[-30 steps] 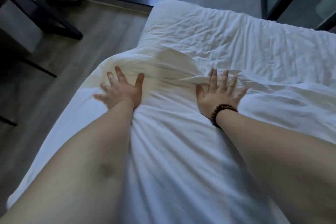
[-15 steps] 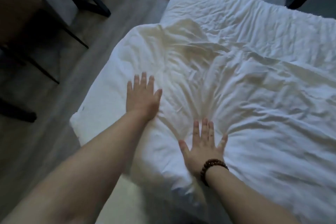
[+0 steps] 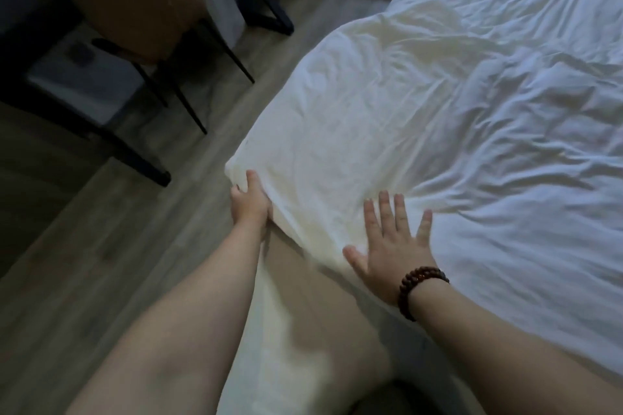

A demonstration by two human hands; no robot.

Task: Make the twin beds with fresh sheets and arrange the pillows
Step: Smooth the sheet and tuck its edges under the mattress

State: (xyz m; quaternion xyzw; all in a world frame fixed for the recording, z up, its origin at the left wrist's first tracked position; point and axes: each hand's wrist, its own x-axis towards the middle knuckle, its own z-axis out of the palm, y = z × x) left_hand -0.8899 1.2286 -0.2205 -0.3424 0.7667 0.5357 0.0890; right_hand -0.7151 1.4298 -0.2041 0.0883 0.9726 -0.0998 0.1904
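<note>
White sheet lies wrinkled over the bed, and the left hand holds it at its near left corner. The thumb is on top of the cloth, and the other fingers go under the edge and are hidden. From this grip the edge of the sheet runs to the right and toward the person, with loose cloth hanging below it. To the right of the grip, the right hand lies flat on the sheet close to that edge. Its fingers are straight and spread and hold nothing, and a bead bracelet is on the wrist. Beyond both hands the creases continue to the far edge. To the left of the grip is wooden floor, open up to a dark furniture leg. A brown chair stands further away.
</note>
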